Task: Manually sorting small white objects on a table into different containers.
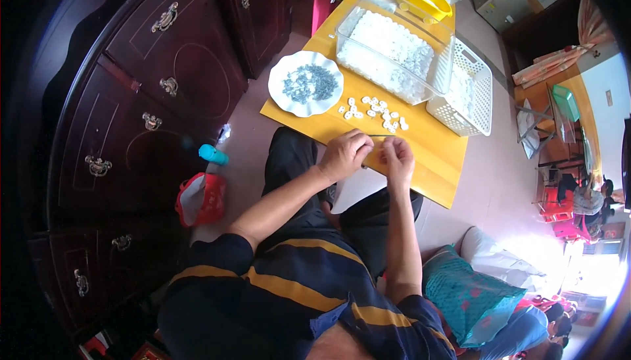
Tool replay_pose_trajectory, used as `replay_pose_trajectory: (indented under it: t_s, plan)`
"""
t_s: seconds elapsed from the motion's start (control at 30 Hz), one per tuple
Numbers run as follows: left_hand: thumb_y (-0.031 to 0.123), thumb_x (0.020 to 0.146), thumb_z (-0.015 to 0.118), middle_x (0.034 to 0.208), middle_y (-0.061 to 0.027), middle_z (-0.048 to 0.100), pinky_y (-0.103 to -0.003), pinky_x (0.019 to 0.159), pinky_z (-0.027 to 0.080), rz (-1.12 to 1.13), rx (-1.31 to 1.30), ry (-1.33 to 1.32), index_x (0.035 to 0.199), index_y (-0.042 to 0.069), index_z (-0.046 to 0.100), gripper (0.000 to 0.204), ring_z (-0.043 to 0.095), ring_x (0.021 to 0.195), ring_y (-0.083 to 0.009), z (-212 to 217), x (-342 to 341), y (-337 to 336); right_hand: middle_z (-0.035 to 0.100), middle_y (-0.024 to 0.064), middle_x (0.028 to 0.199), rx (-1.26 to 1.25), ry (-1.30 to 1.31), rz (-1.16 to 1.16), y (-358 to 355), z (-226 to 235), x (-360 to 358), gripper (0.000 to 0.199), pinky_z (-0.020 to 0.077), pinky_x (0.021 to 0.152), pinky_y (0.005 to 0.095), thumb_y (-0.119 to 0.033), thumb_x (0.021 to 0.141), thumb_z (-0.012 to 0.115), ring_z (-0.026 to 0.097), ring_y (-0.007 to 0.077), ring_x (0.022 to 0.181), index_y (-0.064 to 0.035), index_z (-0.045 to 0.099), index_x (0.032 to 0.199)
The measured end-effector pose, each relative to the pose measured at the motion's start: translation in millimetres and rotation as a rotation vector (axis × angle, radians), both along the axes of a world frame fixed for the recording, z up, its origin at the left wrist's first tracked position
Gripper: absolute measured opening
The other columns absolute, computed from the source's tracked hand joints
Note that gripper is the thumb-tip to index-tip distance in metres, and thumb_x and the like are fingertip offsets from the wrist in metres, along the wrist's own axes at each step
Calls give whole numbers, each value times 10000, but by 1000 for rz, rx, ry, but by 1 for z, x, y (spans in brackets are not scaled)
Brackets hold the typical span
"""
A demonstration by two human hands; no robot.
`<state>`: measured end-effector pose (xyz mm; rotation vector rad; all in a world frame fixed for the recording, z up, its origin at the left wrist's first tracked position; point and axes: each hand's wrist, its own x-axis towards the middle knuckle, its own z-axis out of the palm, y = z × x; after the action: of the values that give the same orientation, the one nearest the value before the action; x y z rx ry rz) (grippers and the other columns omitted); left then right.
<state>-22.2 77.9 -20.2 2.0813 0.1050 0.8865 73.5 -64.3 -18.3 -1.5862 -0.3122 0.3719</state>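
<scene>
My left hand point(346, 154) and my right hand point(397, 158) are close together over the near edge of the wooden table point(434, 176). Both have their fingers pinched. A thin dark strip point(380, 136) shows between the fingertips; what each hand grips is too small to make out. Just beyond the hands lie several small white pieces with dark holes point(374, 107). To their left, a white scalloped plate point(277, 94) bears a heap of small grey pieces point(319, 84). Below the hands, a pale flat panel point(359, 189) shows between my knees.
A clear plastic bin point(388, 94) full of white pieces stands farther back, beside a white perforated basket point(483, 97). Behind them is a yellow oval basin point(420, 8). Dark cabinets point(144, 90) line the left; a red bag point(213, 199) and turquoise bottle point(213, 155) are on the floor.
</scene>
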Motion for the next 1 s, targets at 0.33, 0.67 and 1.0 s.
replay_pose_trajectory:
  t_s: [0.33, 0.67, 1.0]
  plan:
    - [79, 893, 634, 846, -115, 660, -403, 667, 513, -5, -109, -44, 874, 48, 612, 42, 666, 787, -330, -10, -2, 14, 671, 136, 860, -582, -779, -9, 3, 3, 80, 114, 531, 685, 380, -132, 868, 693, 667, 291, 727, -79, 752, 950]
    - [73, 886, 639, 838, -114, 661, -398, 655, 519, -27, -69, -7, 867, 47, 601, 50, 669, 773, -329, -13, -4, 15, 670, 138, 879, -571, -769, 52, 7, 0, 82, 101, 532, 711, 396, -147, 861, 714, 671, 305, 768, -100, 753, 942]
    - [77, 887, 644, 837, -112, 667, -399, 658, 520, -32, -63, 1, 866, 44, 603, 56, 670, 776, -328, -10, -4, 14, 682, 150, 904, -581, -862, 112, 7, 1, 93, 112, 544, 720, 366, -106, 880, 680, 682, 274, 744, -36, 718, 959]
